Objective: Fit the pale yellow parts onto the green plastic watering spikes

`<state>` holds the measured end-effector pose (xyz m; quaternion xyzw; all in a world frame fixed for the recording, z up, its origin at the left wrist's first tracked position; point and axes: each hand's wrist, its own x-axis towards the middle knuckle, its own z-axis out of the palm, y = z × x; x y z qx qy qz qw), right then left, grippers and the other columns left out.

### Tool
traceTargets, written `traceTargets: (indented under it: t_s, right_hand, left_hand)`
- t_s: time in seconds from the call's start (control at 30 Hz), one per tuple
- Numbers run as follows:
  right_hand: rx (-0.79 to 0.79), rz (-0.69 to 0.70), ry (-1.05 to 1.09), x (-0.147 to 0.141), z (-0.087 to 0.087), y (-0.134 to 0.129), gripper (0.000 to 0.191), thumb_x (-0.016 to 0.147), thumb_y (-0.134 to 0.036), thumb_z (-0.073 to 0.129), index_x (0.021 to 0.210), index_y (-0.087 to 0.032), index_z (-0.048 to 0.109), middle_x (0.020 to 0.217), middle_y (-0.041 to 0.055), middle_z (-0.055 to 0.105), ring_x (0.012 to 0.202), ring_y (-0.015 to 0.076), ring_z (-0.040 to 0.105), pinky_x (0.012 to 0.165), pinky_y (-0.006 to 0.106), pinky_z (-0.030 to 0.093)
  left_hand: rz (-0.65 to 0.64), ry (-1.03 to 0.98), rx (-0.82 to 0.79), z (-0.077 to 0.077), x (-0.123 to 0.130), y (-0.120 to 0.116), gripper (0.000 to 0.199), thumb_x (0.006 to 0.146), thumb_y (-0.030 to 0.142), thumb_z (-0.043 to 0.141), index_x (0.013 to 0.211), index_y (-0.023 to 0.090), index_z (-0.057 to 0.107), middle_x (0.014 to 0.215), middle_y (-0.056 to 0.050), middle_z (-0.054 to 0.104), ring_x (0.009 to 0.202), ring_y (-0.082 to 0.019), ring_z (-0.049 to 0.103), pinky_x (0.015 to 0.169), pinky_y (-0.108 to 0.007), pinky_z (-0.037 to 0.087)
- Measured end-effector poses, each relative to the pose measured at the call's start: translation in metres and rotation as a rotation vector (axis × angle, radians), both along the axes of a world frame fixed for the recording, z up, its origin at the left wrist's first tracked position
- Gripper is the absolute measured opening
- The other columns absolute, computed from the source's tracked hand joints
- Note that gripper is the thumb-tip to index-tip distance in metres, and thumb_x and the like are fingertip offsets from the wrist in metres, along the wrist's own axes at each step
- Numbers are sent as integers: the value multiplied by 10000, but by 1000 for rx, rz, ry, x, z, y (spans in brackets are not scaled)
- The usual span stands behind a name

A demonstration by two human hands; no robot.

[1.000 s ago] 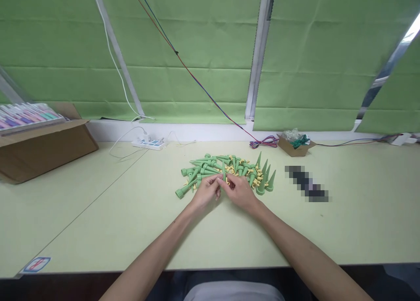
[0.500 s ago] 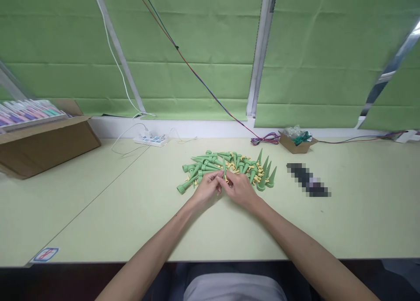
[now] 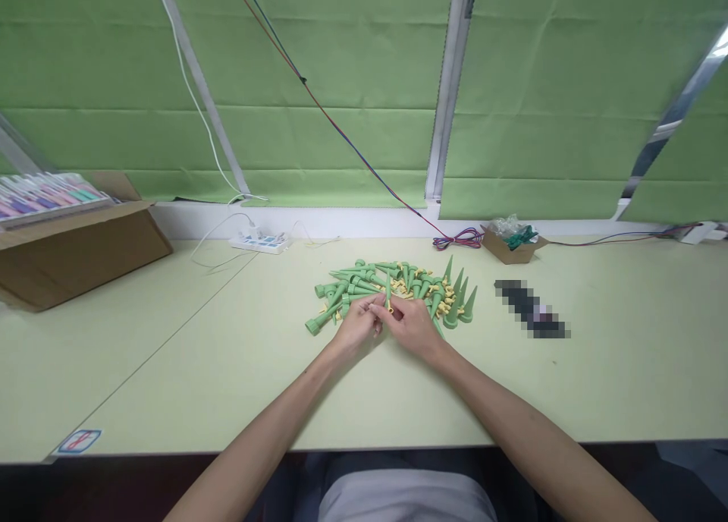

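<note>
While pinching one green spike (image 3: 388, 285) upright between closed fingers of left hand (image 3: 362, 319) and right hand (image 3: 413, 323), cannot tell whether fully joined to yellow piece (image 3: 390, 309) below; apparently unfinished, with many more in the loose pile (image 3: 417, 287) just beyond.

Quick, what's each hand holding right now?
Left hand: closed, sharing hold of a green spike.
Right hand: closed, at the same spike; exact grip hidden.
</note>
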<state>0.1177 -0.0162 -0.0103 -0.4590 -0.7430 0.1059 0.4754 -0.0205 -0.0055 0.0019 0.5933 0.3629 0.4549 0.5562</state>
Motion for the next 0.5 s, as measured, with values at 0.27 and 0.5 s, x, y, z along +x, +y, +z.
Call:
traceTargets:
  t_s: [0.27, 0.5]
  right_hand:
    - [7, -13, 18, -1, -3, 2, 577, 935, -576, 528, 525, -213, 344, 471, -50, 358, 464, 93, 311, 505, 266, 267]
    - [-22, 11, 41, -1, 0, 2, 547, 947, -557, 523, 548, -202, 411, 476, -49, 393, 467, 94, 343, 509, 262, 272]
  left_hand:
    - [-12, -74, -29, -1, 1, 0, 319, 738, 266, 659, 577, 193, 393, 563, 48, 376, 501, -69, 317, 464, -232, 280]
    - [-9, -63, -71, 1, 3, -1, 304, 808, 375, 680, 658, 186, 494, 603, 28, 482, 492, -68, 340, 464, -234, 301]
